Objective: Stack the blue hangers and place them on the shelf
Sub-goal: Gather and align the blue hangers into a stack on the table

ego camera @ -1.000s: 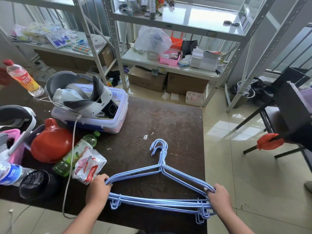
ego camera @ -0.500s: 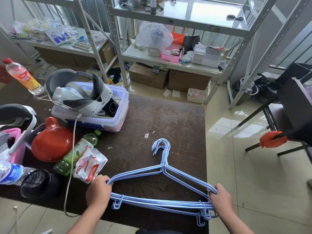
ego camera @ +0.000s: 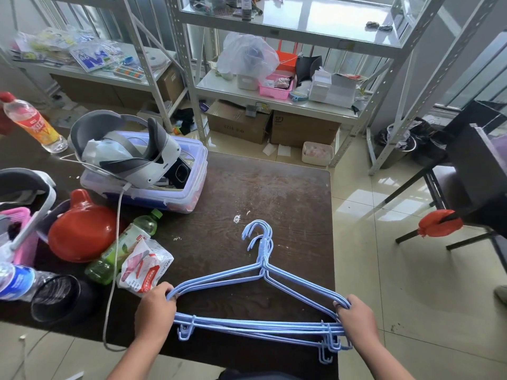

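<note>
Blue hangers (ego camera: 263, 272) stacked, gripped between hands (ego camera: 155, 311)

Bright daylight, floor glare, wide-angle edge distortion

2 bare forearms, no sleeves visible; left hand (ego camera: 155, 311), right hand (ego camera: 356, 320) ungloved.

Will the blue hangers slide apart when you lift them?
Probably a little: the blue hangers are thin wire and already lie fanned, hooks uneven. Left hand and right hand grip both ends, so they likely stay bunched, light.
</note>
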The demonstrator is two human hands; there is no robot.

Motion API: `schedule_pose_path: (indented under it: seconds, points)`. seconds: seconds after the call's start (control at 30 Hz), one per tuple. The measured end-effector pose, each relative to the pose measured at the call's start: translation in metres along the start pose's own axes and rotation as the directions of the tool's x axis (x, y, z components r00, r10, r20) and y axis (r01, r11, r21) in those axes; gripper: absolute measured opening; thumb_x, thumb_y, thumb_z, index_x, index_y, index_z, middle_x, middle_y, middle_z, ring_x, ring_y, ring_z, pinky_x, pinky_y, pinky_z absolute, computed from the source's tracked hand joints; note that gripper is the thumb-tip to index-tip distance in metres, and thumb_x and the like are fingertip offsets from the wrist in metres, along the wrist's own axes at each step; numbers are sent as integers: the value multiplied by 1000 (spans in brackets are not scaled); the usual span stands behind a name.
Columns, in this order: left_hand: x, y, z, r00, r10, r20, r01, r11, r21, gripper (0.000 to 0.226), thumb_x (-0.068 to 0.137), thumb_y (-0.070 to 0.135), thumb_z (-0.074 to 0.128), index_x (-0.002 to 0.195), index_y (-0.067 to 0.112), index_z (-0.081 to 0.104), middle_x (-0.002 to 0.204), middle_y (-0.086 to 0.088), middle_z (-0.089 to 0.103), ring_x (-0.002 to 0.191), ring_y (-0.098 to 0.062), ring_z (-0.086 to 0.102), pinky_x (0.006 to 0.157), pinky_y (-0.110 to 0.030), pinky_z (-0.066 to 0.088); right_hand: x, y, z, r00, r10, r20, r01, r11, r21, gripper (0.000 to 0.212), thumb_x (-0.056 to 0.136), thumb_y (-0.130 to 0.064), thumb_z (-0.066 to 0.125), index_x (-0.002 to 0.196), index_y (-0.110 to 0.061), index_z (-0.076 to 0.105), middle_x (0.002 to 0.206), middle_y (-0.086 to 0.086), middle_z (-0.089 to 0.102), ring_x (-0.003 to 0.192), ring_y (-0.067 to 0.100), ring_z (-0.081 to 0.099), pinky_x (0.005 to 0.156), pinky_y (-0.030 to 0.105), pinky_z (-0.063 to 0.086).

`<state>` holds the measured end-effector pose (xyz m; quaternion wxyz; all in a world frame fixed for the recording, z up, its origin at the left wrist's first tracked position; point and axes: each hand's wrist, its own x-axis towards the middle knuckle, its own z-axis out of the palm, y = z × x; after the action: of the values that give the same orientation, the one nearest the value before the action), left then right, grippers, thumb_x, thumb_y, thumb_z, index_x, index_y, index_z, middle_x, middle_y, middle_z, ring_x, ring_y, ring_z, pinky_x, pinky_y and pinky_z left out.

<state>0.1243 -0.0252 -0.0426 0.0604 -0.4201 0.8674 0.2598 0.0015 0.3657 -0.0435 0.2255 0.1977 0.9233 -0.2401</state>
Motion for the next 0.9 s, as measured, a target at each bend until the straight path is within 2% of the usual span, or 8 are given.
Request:
schedule_pose_path:
  seconds: [0.17,0.33,0.47,0.6,0.8,0.9]
  points:
    - [0,-1,-3,998,4,57,-2,999,-38,20,84,5,59,71,19,54,66,1,59,60,-18,56,52,-32,45,-2,-6,-4,1000,-14,25,15,999,-46,27,89,-28,63,69,-12,57,66,8,62,56,20,53,50,29,35]
    - [4,-4,-7,994,7,111,2,997,-80,17,83,10,65,72,23,63,67,2,62,65,-15,59,59,-34,51,-10,-10,-9,996,-31,88,43,989,-143,32,82,-33,72,59,-20,54,62,0,57,55,12,51,47,27,33]
    - [4,-14,-3,992,-6,126,7,1000,-4,26,74,13,74,58,27,59,60,2,61,65,-20,59,59,-31,50,-14,-1,-1,997,1,76,15,978,-209,34,80,-22,72,57,-21,46,65,-1,53,69,23,56,56,29,35]
    - [1,-13,-2,995,-38,94,37,999,12,25,76,16,73,56,23,61,57,3,57,60,-19,53,54,-27,40,-17,9,8,1000,-2,15,4,984,-176,39,80,-16,70,55,-20,41,59,-4,46,68,26,49,59,29,32]
    - [-1,-13,-1,993,-43,108,44,999,-9,19,73,16,72,57,20,63,59,-2,64,64,-27,61,56,-32,50,-17,18,11,999,28,-19,-29,998,-61,32,79,-13,72,57,-16,49,60,3,57,60,22,51,51,28,33]
    - [-4,-8,-4,990,-74,124,78,997,-26,11,67,19,76,60,17,67,59,0,63,63,-25,61,54,-28,46,-15,20,12,999,26,-28,-27,999,-43,35,78,-14,73,55,-17,47,59,4,56,60,24,52,52,29,35]
